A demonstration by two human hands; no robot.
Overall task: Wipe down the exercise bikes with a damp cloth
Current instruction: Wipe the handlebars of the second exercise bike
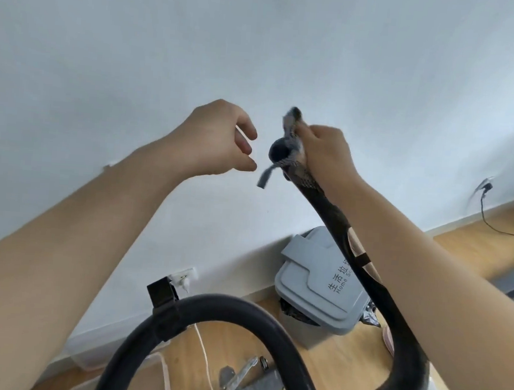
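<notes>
The right hand clamps a limp, light grey cloth round the tip of the bike's stiff black handlebar, the left hand half-curled and empty beside it; best gripped bunched, as loose ends dangle.

Both bare arms raised forward, left hand loosely curled and free, right hand in a closed grip.
</notes>
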